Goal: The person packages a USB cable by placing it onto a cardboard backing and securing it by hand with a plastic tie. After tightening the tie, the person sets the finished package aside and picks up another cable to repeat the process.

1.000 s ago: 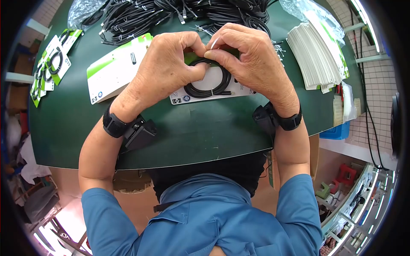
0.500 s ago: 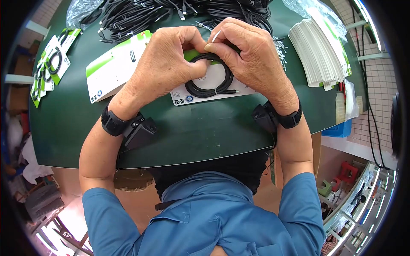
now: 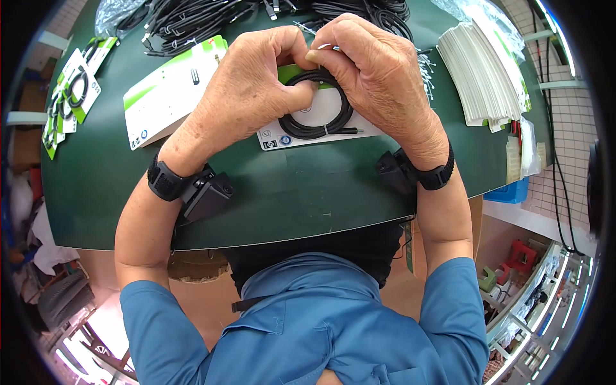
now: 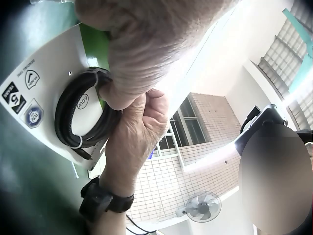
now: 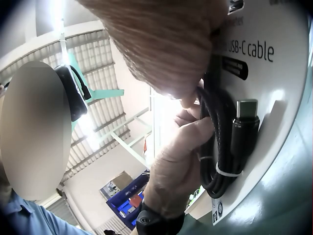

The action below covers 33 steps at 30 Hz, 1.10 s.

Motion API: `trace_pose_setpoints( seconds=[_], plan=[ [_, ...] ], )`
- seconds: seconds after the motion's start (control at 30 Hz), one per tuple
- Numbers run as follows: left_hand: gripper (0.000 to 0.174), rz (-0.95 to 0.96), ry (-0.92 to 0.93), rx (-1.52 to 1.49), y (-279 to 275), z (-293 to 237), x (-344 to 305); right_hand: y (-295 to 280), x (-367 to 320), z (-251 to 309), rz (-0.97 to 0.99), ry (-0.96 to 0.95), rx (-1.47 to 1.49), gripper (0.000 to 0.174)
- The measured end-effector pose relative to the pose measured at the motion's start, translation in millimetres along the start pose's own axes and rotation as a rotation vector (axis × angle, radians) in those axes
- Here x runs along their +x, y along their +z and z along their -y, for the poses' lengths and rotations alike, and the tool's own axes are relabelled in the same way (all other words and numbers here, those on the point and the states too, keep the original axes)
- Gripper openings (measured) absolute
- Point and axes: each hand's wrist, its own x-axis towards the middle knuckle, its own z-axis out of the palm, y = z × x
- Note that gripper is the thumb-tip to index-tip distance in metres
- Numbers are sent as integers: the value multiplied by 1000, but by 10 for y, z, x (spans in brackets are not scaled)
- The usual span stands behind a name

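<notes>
A black USB-C cable (image 3: 347, 115), wound in a coil, lies against a white and green packaging card (image 3: 273, 140). My left hand (image 3: 247, 83) grips the coil and card at their upper edge, its thumb inside the loop. In my right hand (image 3: 378, 70) a thin white tie (image 3: 328, 47) is pinched between thumb and index finger, just above the coil. The two hands' fingertips nearly meet there. In the right wrist view the metal connector (image 5: 246, 110) stands beside a white band (image 5: 227, 171) round the coil. The fingers hide the top of the coil.
Black cables (image 3: 192, 25) lie bundled at the back, with white ties (image 3: 425, 74) at their right. A stack of cards (image 3: 478, 74) stands to the right. Left of my hands are more cards (image 3: 167, 90); finished-looking carded cables (image 3: 74, 93) lie at the far left.
Both hands and the card have shifted slightly away toward the cable pile in the head view. The right hand has turned a little, and less of the white tie shows.
</notes>
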Motion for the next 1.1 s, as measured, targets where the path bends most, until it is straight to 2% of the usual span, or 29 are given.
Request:
trace_pose_setpoints(
  seconds=[0.2, 0.3, 0.73, 0.83, 1.1],
  plan=[
    [15, -9, 22, -34, 7, -22, -9, -131, 150, 116, 19, 32, 126, 8],
    [17, 76, -47, 104, -52, -67, -5, 228, 171, -280, -357, -519, 270, 11],
    [15, 68, 7, -12, -12, -17, -12, 225, 189, -201, -413, -498, 396, 11],
    [15, 69, 20, -9, -8, 2, -12, -161, 144, 198, -11, 89, 87, 9],
    [15, 83, -1, 39, -39, -61, -15, -10, 26, 77, -27, 145, 26, 11]
  ],
)
